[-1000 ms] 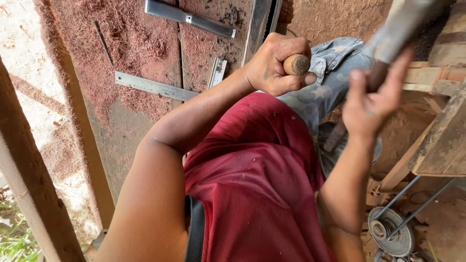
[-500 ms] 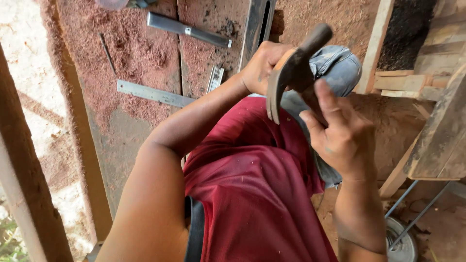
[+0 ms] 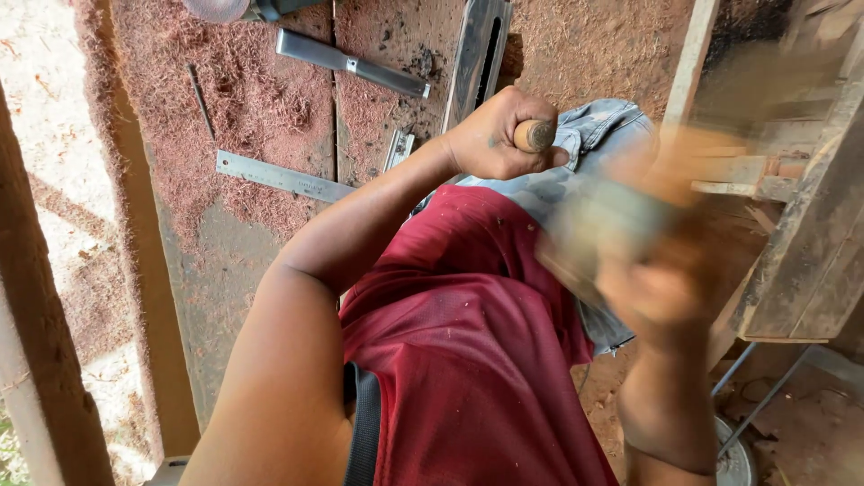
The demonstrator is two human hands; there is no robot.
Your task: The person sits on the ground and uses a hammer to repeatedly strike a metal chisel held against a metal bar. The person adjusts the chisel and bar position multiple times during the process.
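Chisel [image 3: 538, 135]: wooden handle end protrudes from the left hand [image 3: 490, 135], grip clenched around it, beside the steel ruler [image 3: 283, 177] on the sawdust-covered surface [image 3: 270, 99]. Handle appears rigid, light; hold mid-handle. Right hand [image 3: 652, 288] is motion-blurred; its grip cannot be determined.

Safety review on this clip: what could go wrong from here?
1. The right hand swings a motion-blurred hammer close to the left hand, fisted on a wooden tool handle; a miss would likely hit knuckles.
2. Both bare hands work just over the person's denim-clad knee; a slip could strike it.
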